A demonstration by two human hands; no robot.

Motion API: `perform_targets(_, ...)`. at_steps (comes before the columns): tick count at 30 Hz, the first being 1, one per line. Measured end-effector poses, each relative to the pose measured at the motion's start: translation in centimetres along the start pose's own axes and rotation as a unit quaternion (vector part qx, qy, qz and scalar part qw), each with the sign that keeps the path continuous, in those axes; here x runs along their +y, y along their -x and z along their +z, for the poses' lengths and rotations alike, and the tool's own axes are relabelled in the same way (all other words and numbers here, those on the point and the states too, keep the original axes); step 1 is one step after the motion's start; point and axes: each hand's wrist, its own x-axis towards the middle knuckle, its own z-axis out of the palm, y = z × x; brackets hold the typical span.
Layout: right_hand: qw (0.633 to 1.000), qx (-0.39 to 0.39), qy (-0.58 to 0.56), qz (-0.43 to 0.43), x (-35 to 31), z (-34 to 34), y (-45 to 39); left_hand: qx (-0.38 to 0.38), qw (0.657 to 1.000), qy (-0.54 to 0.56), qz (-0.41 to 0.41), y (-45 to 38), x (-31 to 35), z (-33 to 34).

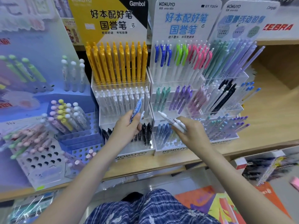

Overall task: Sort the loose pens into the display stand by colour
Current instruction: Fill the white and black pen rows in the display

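Left hand [129,125]: fingers curled round a blue patterned pen [136,109], held upright with its tip tilted up and to the right, in front of the white-pen row of the left display stand [129,155].

Right hand [192,131]: fingers clamped on a small bundle of white pens [171,121], lying near level, ends pointing up and to the left, just over the bottom tier of the middle display stand [174,151].

Left display stand, clear acrylic, "KOKUYO" on its front lip, yellow-and-black "Gambol" header card [110,18]. Top tier: yellow pens [118,62], upright, close-packed. Middle tier: white pens [119,101]. Bottom tier: black pens [145,131], partly hidden by the left hand.

Middle display stand, white "KOKUYO" header card [184,21]. Top tier, left to right: blue-clip pens [161,54], green-clip pens [180,54], pink-clip pens [200,55]. Middle tier: teal pens [162,97], purple pens [182,97], pale pink pens [198,99]. Bottom tier: blue pens [161,133], behind the right hand.

Right display stand [226,139], touching the middle one: pastel green-to-lilac pencils [231,57] on top, dark navy pens [224,96] below, mixed small-tipped pens on the lowest tier.

Far left: blue perforated holder [80,139] with ball-topped pens [64,117] in pink, yellow and white.

All stands rest on a wooden shelf [267,126]. Below: blue checked garment [153,207] of the person.
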Motion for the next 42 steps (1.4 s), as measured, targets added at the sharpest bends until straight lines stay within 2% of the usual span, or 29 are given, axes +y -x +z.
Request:
perform_targets(9,0.994,-0.031,0.062,-0.082,-0.6,0.4,0.6,0.014,1.000,0.022,-0.013,0.5,-0.8,-0.3)
perform_targets(15,0.993,-0.061,0.071,-0.066,0.4,1.0,0.9,0.013,0.999,0.026,-0.015,0.4,-0.9,-0.3)
perform_targets(20,0.983,-0.107,0.136,-0.058,1.0,2.4,-1.0,0.012,1.000,0.010,-0.009,0.3,-0.9,-0.1)
perform_targets(27,0.978,-0.162,0.135,0.004,0.4,1.9,-2.4,0.010,1.000,0.008,-0.020,0.8,-1.4,0.5)
perform_targets(29,0.988,-0.127,0.084,0.039,0.1,1.0,-2.3,-0.011,1.000,0.012,-0.024,0.9,-1.4,0.5)
perform_targets(31,0.991,-0.057,-0.044,0.110,-0.8,-0.1,-2.4,-0.061,0.997,0.037,-0.036,0.9,-1.3,0.3)
perform_targets(32,0.979,-0.038,-0.138,0.143,-1.5,-0.7,-2.4,-0.094,0.993,0.047,-0.045,0.9,-1.2,0.3)
perform_targets(34,0.939,-0.059,-0.281,0.189,-2.7,-1.5,-2.5,-0.151,0.986,0.055,-0.052,0.9,-0.9,0.6)
perform_targets(37,0.915,-0.127,-0.322,0.209,-4.0,-1.5,-2.6,-0.183,0.981,0.041,-0.042,0.7,-0.4,1.3)
perform_targets(42,0.898,-0.107,-0.353,0.241,-3.9,-1.8,-2.8,-0.210,0.976,-0.058,0.005,0.6,-0.1,2.0)
